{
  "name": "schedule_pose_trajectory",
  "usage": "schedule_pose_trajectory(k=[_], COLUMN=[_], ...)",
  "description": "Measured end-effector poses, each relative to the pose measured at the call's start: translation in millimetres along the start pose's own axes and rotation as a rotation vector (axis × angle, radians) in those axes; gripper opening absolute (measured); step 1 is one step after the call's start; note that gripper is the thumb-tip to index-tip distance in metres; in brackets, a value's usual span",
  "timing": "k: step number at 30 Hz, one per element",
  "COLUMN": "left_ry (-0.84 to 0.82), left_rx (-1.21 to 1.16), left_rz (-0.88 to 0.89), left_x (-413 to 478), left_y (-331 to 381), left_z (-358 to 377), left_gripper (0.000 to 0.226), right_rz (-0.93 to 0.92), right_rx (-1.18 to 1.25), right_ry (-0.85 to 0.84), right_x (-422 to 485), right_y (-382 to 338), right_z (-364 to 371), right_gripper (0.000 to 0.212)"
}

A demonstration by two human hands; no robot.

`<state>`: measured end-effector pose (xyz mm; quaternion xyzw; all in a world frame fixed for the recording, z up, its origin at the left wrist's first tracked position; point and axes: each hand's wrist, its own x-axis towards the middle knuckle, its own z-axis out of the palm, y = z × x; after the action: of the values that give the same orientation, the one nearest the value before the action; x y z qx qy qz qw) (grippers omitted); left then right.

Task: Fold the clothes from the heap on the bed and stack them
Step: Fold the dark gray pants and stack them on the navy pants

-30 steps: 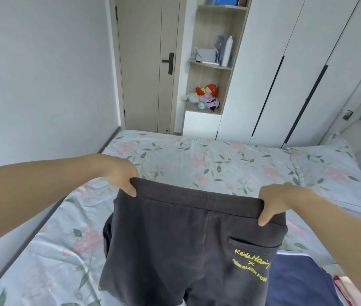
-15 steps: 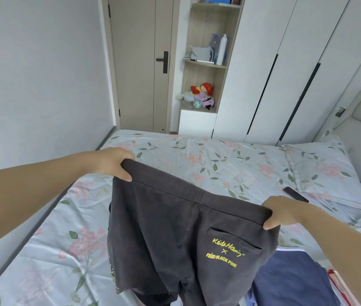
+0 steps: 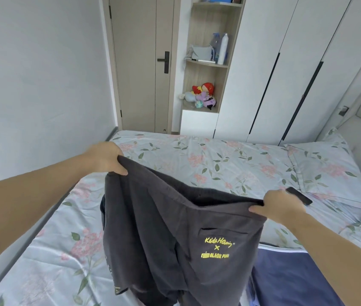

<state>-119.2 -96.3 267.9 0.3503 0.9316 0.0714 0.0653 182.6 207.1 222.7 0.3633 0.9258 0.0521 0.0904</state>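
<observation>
Shorts held up over bed — left hand and right hand pinch waistband corners; soft, limp fabric — likely best gripped there.

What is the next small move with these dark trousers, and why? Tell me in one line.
Probably bring the left hand across to the right hand, doubling the waistband so one leg lies on the other. Both hands pinch the dark trousers by the waistband corners, it sags between them, and the legs hang unfolded over the bed.
</observation>
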Motion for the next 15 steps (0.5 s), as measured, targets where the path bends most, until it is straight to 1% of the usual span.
schedule_pose_trajectory(k=[2, 3, 4, 6, 8, 10, 12, 13, 14, 15], left_ry=[0.124, 0.178, 0.226, 0.279, 0.269, 0.236, 0.182, 0.145, 0.1, 0.049], left_rx=[-0.055, -0.084, -0.116, -0.182, -0.209, -0.174, -0.129, -0.106, -0.092, -0.089], left_rz=[-0.056, -0.071, -0.076, -0.058, -0.019, 0.023, 0.078, 0.113, 0.149, 0.182], left_x=[-1, -1, -2, -2, -3, -5, -8, -9, -10, -10], left_y=[-1, -2, -3, -7, -12, -17, -22, -24, -24, -25], left_z=[-14, -21, -28, -40, -45, -46, -44, -42, -40, -39], left_gripper=[0.032, 0.032, 0.031, 0.029, 0.026, 0.025, 0.03, 0.03, 0.027, 0.022], right_rz=[-0.032, -0.056, -0.082, -0.113, -0.159, -0.201, -0.217, -0.218, -0.221, -0.228], right_rx=[-0.067, -0.053, -0.016, 0.09, 0.135, 0.139, 0.219, 0.245, 0.22, 0.146], right_ry=[0.217, 0.297, 0.353, 0.405, 0.413, 0.386, 0.31, 0.266, 0.225, 0.194], right_x=[4, 5, 8, 13, 16, 18, 19, 20, 21, 23], right_y=[0, -1, 0, 0, -4, -9, -13, -15, -16, -16], right_z=[-8, -12, -16, -22, -26, -26, -21, -18, -16, -14], right_gripper=[0.05, 0.051, 0.051, 0.048, 0.037, 0.026, 0.016, 0.019, 0.027, 0.033])
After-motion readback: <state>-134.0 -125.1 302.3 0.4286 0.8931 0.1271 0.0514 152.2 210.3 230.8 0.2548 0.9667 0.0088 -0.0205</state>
